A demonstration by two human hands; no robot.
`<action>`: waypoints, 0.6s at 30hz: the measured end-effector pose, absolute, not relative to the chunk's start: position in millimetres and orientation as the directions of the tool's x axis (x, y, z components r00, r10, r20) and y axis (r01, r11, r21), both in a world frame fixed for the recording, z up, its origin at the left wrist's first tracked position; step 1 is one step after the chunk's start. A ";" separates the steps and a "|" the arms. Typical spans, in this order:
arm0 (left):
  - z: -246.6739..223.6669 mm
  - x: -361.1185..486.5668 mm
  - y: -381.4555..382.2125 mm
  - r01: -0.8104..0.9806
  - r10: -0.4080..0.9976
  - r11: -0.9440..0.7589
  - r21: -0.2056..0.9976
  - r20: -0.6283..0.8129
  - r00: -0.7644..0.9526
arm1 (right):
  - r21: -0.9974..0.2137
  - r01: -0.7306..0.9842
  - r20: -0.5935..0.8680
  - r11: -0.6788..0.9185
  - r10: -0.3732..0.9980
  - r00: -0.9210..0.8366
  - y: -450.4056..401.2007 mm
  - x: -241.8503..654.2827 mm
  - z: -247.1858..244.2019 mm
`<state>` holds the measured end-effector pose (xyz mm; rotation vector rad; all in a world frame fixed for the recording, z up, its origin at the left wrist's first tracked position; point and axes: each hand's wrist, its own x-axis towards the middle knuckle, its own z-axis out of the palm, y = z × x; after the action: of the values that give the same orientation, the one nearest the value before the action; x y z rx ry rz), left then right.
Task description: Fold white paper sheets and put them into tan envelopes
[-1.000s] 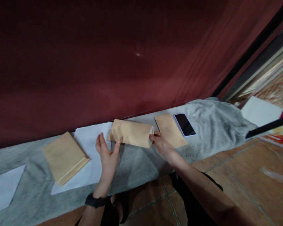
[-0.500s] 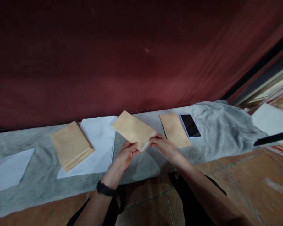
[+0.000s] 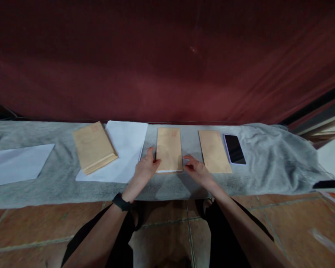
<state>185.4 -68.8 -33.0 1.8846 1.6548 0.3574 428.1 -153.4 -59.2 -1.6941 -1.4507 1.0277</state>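
Observation:
A brown paper envelope [image 3: 169, 149] lies flat on the grey cloth, upright to me, with a white strip of paper showing along its near edge. At its lower left edge is my left hand [image 3: 146, 163], thumb and forefinger apart, the thumb touching the envelope. My right hand [image 3: 195, 168] is just off its right edge, fingers loosely bent and apart, holding nothing. To the right of that hand a second brown envelope [image 3: 214, 152] rests on the cloth. A stack of brown envelopes [image 3: 92, 147] sits at the left on white paper sheets [image 3: 128, 145].
A phone [image 3: 235, 149] with a black screen lies right of the second envelope. More white paper [image 3: 19, 163] is at the far left. The grey cloth [image 3: 273, 160] bunches up at the right. A dark red curtain [image 3: 156, 74] hangs behind; tiled floor [image 3: 167, 238] lies below.
The envelope held slanted in both hands has been set down straight on the cloth and let go. Both hands have moved apart to its sides. The view has shifted slightly.

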 end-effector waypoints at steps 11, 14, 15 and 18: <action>-39.4 163.8 -81.0 0.619 0.676 -0.695 0.367 0.038 0.736 | -0.479 0.831 0.181 0.283 0.958 -0.222 -159.1 412.5 -47.4; -39.5 158.9 -79.0 0.590 0.636 -0.726 0.355 0.019 0.771 | -0.446 0.853 0.138 0.271 0.962 -0.234 -158.7 412.5 -46.8; -39.6 157.8 -78.3 0.583 0.629 -0.731 0.354 0.017 0.778 | -0.436 0.858 0.130 0.270 0.963 -0.237 -158.6 412.6 -46.3; -40.3 155.6 -76.0 0.577 0.620 -0.736 0.354 0.010 0.784 | -0.425 0.862 0.123 0.276 0.961 -0.247 -158.6 412.5 -44.3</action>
<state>155.6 -76.0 -40.3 2.6434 0.9159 0.1812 412.5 -158.6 -44.3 -1.6540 -2.1955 0.3848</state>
